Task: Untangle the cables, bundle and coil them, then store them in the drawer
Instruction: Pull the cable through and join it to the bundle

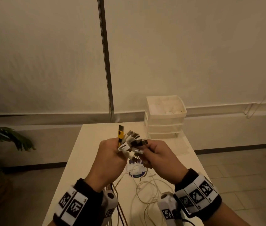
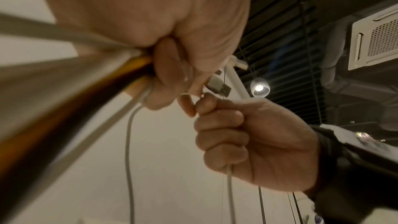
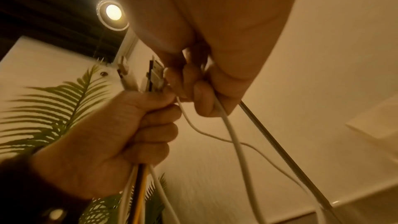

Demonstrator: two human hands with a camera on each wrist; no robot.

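A translucent white drawer unit [image 1: 164, 118] stands at the far right corner of the surface [image 1: 86, 160]; its open top tray holds pale items too washed out to identify, and the drawers below are pushed in. The surface is a light tabletop carrying loose loops of white cable and a small blue-and-white item [image 1: 136, 172], partly hidden behind the hands. Behind it: a cream wall, a vertical metal pole [image 1: 106, 62], tiled floor, and a palm plant [image 1: 2, 136] at the left. The left hand [image 1: 108, 159] is clamped round a bundle of cables [image 1: 129, 141] — yellow, black and white — with the USB plugs fanned upward above the fist. The right hand [image 1: 159, 158] is curled round white cable strands just beside the bundle, fingers touching the plugs.
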